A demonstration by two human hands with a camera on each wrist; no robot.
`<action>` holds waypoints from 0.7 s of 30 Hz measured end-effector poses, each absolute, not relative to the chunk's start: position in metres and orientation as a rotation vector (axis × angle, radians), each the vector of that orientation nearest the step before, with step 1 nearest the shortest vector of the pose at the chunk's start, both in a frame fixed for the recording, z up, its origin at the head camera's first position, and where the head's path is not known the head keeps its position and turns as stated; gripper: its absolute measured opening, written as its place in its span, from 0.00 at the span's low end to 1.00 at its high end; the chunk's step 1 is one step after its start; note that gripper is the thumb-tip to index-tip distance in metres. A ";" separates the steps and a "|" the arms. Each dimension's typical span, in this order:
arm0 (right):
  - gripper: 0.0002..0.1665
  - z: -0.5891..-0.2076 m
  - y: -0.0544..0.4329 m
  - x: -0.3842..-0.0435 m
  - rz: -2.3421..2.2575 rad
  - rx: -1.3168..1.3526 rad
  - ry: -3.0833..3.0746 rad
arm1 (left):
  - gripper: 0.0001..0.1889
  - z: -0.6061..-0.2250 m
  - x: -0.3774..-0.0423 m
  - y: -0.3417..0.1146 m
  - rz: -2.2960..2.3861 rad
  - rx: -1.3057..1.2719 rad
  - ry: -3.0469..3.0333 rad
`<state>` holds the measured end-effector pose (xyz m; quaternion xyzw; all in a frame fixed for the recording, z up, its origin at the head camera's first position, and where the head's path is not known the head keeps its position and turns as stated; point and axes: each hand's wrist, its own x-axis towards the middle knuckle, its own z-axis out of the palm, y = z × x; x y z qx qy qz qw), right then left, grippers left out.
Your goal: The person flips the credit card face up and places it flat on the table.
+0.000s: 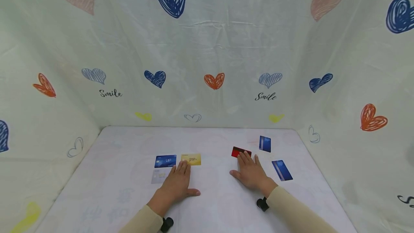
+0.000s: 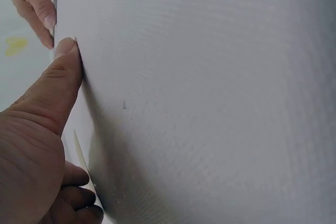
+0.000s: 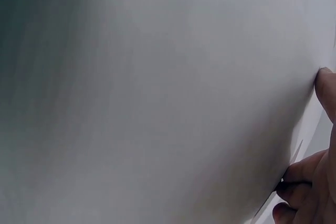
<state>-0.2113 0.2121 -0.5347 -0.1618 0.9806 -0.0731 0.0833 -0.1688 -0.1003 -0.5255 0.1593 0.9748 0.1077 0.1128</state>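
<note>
In the head view my left hand (image 1: 177, 183) lies over the table with its fingers extended and its thumb out to the right. Its fingertips overlap the lower left part of a gold card (image 1: 193, 158). A blue VIP card (image 1: 165, 161) lies left of the gold one, and a silver-white card (image 1: 158, 176) below it is partly covered by the hand. My right hand (image 1: 252, 172) is spread, its fingertips on the lower right part of a red-and-black card (image 1: 237, 151). The left wrist view shows the left thumb (image 2: 59, 80) on the white surface.
Two blue cards with a stripe lie right of the right hand, a farther card (image 1: 265, 144) and a nearer card (image 1: 282, 170). The white tabletop (image 1: 213, 204) ends against a pale curtain (image 1: 207, 42) printed with hearts, which also hangs along both sides.
</note>
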 end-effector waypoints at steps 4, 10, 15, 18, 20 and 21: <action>0.49 -0.531 0.197 -0.198 -0.217 -0.569 2.899 | 0.57 -0.525 -0.168 -0.099 0.323 0.482 2.859; 0.48 -0.530 0.175 -0.181 -0.181 -0.700 2.861 | 0.54 -0.524 -0.164 -0.092 0.327 0.517 2.845; 0.47 -0.533 0.159 -0.168 -0.120 -0.799 2.850 | 0.52 -0.522 -0.157 -0.081 0.318 0.614 2.823; 0.46 -0.533 0.151 -0.161 -0.115 -0.851 2.837 | 0.52 -0.521 -0.152 -0.074 0.288 0.695 2.813; 0.46 -0.532 0.147 -0.156 -0.111 -0.883 2.826 | 0.52 -0.521 -0.149 -0.071 0.265 0.740 2.803; 0.46 -0.533 0.145 -0.154 -0.108 -0.896 2.818 | 0.52 -0.521 -0.148 -0.069 0.258 0.757 2.795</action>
